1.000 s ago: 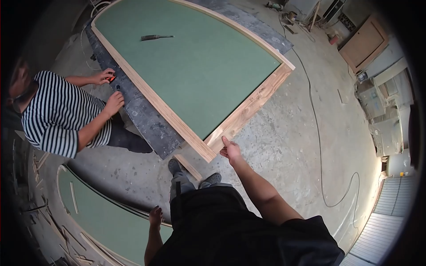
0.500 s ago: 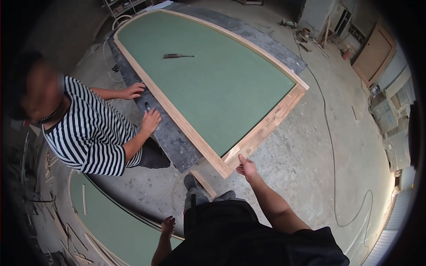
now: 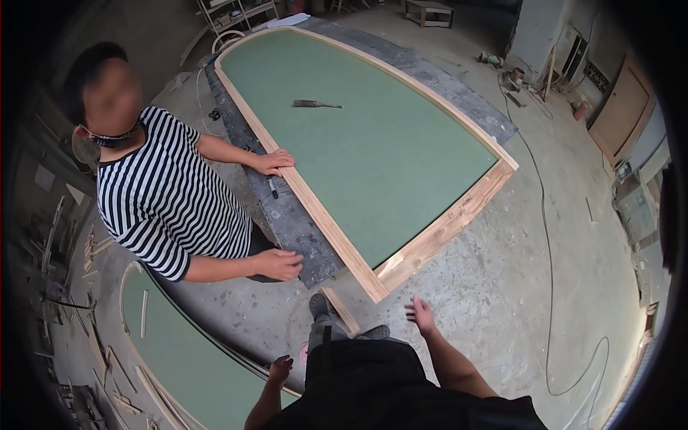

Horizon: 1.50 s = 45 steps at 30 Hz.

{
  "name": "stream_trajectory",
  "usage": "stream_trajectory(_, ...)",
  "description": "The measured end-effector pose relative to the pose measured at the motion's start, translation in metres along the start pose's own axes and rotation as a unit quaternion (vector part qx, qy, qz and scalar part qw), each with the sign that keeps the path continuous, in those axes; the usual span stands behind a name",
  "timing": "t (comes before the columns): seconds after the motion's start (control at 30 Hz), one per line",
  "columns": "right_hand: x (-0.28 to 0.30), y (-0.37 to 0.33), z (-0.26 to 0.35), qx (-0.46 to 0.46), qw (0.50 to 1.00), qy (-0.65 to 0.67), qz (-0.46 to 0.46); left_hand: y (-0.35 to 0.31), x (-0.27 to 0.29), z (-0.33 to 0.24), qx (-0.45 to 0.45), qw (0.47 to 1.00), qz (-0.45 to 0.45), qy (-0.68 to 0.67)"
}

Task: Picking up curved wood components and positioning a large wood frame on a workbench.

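A large green panel [image 3: 358, 150] set in a pale wooden frame [image 3: 326, 221], rounded at its far end, lies on a grey worktable. My right hand [image 3: 421, 314] is in the air just off the frame's near corner, fingers apart and holding nothing. Low by my left side hangs my left hand [image 3: 281, 368], its fingers loosely apart with nothing visible in them. On the panel rests a dark flat tool with a thin tip [image 3: 317, 104], too small to name surely. A co-worker's hand [image 3: 276, 162] lies on the frame's left rail; their other hand [image 3: 281, 265] is held beside the table.
The co-worker in a striped shirt [image 3: 179, 193] stands left of the worktable [image 3: 315, 265]. A second green panel [image 3: 175, 337] is at the lower left. A wood offcut [image 3: 340, 309] lies by my feet. A cable [image 3: 546, 236] runs along the floor at the right.
My right hand has let go of the frame's near end and drawn back. The co-worker has straightened, put one hand on the frame and moved the other toward me. The view has shifted.
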State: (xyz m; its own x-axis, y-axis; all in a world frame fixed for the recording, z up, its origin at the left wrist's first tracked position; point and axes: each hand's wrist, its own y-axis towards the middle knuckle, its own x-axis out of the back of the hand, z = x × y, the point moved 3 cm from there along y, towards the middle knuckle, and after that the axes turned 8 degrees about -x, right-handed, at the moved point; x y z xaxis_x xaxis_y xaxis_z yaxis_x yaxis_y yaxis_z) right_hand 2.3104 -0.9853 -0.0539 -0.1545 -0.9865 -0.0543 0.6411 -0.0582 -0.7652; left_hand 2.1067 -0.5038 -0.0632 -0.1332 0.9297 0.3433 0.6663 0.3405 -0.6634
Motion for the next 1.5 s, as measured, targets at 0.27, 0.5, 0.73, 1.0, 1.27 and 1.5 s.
stream_trajectory(0.27, 0.132, -0.061, -0.13, -0.163, 0.975, -0.095, -0.118, 0.028, -0.025, -0.022, -0.081, 0.962, 0.1, 0.241)
stream_trajectory(0.5, 0.175, -0.114, -0.15, -0.149, 0.966, 0.029, -0.209, 0.056, -0.105, -0.091, -0.229, 0.862, 0.244, 0.381)
stream_trajectory(0.73, 0.187, -0.139, -0.153, -0.188, 0.958, 0.093, -0.194, 0.05, -0.176, -0.103, -0.211, 0.838, 0.303, 0.403)
stream_trajectory(1.0, 0.261, -0.082, -0.05, -0.145, 0.972, 0.069, -0.171, 0.033, -0.224, -0.097, -0.167, 0.827, 0.33, 0.423)
stream_trajectory(1.27, 0.335, -0.02, 0.064, -0.076, 0.985, -0.053, -0.146, 0.007, -0.315, -0.158, -0.098, 0.844, 0.348, 0.396)
stream_trajectory(1.5, 0.396, 0.0, 0.06, -0.152, 0.976, -0.034, -0.153, 0.013, -0.373, -0.174, -0.126, 0.883, 0.292, 0.345)
